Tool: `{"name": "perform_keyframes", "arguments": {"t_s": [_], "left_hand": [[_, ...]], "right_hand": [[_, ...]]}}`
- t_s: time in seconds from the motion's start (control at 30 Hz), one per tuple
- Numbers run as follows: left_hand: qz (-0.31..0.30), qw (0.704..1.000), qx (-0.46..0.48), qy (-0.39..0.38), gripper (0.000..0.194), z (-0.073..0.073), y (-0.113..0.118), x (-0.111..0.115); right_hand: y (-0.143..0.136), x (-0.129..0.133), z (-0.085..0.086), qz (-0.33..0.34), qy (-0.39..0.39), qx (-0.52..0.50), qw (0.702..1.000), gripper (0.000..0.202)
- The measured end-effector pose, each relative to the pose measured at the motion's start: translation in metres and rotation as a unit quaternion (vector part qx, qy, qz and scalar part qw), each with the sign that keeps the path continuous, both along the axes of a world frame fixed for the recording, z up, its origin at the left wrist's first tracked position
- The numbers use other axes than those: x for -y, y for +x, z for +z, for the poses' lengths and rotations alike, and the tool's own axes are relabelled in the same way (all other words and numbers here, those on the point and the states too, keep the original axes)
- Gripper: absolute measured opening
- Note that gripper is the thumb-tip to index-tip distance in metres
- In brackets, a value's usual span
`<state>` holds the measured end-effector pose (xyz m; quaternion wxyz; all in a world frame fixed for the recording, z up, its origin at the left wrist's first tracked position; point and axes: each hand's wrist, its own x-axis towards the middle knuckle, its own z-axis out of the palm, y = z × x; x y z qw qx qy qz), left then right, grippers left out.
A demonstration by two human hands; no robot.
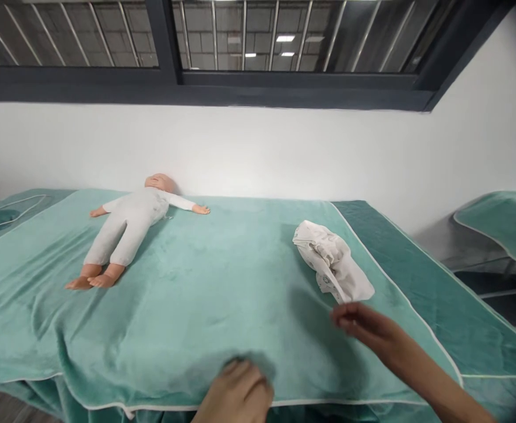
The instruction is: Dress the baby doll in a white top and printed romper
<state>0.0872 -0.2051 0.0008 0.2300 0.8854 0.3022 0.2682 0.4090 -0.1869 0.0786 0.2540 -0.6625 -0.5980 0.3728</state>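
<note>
A crumpled white cloth, perhaps a small garment with faint printed marks (335,264), lies on the right part of the green blanket (223,294). My right hand (366,323) is just in front of its near end, fingers loosely bent and slightly blurred, with nothing visible in them. Whether it touches the cloth I cannot tell. At the near edge of the blanket is my left hand (239,392), back upward and fingers curled under, so whatever may be inside is hidden. A baby doll with a white cloth body (137,214) lies on its back at the left, arms spread, head toward the wall.
Behind the bed stands a white wall (249,153) below a dark-framed window (284,88) with metal bars. Darker green covering (421,282) extends at the right. Farther right is another green-covered surface (505,226). A dark green item with white cord (2,220) is at far left.
</note>
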Motion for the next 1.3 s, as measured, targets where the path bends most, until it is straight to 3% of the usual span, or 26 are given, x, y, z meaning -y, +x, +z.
{"name": "perform_keyframes", "arguments": {"t_s": [0.1, 0.2, 0.3, 0.37, 0.47, 0.57, 0.63, 0.7, 0.8, 0.93, 1.0, 1.1, 1.3], "left_hand": [[0.039, 0.994, 0.097, -0.026, 0.022, 0.005, 0.031, -0.044], [0.141, 0.951, 0.207, -0.182, 0.016, 0.010, 0.053, -0.092], [0.163, 0.881, 0.271, -0.351, 0.020, 0.014, 0.067, -0.125], [0.136, 0.854, 0.300, -0.403, 0.027, 0.016, 0.073, -0.137], [0.092, 0.807, 0.385, -0.439, 0.040, 0.016, 0.076, -0.146], [0.084, 0.720, 0.499, -0.476, 0.047, 0.016, 0.071, -0.151], [0.075, 0.657, 0.554, -0.506, 0.047, 0.017, 0.064, -0.153], [0.070, 0.615, 0.580, -0.529, 0.045, 0.017, 0.057, -0.155], [0.094, 0.610, 0.577, -0.536, 0.052, 0.017, 0.051, -0.159], [0.092, 0.641, 0.548, -0.530, 0.053, 0.014, 0.052, -0.164], [0.110, 0.643, 0.547, -0.524, 0.050, 0.012, 0.051, -0.167], [0.145, 0.616, 0.570, -0.524, 0.047, 0.009, 0.048, -0.169], [0.130, 0.603, 0.564, -0.549, 0.052, 0.011, 0.042, -0.167]], "right_hand": [[-0.004, -0.050, 0.001, -0.111, 0.131, 0.142, 0.975, 0.041], [-0.009, -0.088, -0.009, -0.079, 0.146, 0.260, 0.951, 0.035], [-0.018, -0.110, -0.018, -0.054, 0.105, 0.304, 0.945, 0.026], [-0.031, -0.117, -0.018, -0.035, 0.111, 0.273, 0.955, 0.021], [-0.064, -0.116, -0.013, 0.020, 0.137, 0.105, 0.985, 0.023], [-0.106, -0.106, -0.010, 0.108, 0.116, -0.080, 0.984, 0.029], [-0.131, -0.096, -0.013, 0.159, 0.102, -0.112, 0.976, 0.025], [-0.146, -0.089, -0.016, 0.186, 0.120, -0.093, 0.971, 0.019], [-0.152, -0.087, -0.022, 0.153, 0.249, -0.023, 0.956, 0.017], [-0.132, -0.105, -0.031, 0.038, 0.397, 0.153, 0.904, 0.032], [-0.115, -0.117, -0.037, -0.013, 0.399, 0.226, 0.889, 0.038], [-0.090, -0.133, -0.047, -0.082, 0.350, 0.294, 0.886, 0.048], [-0.066, -0.140, -0.059, -0.130, 0.259, 0.262, 0.920, 0.046]]}}
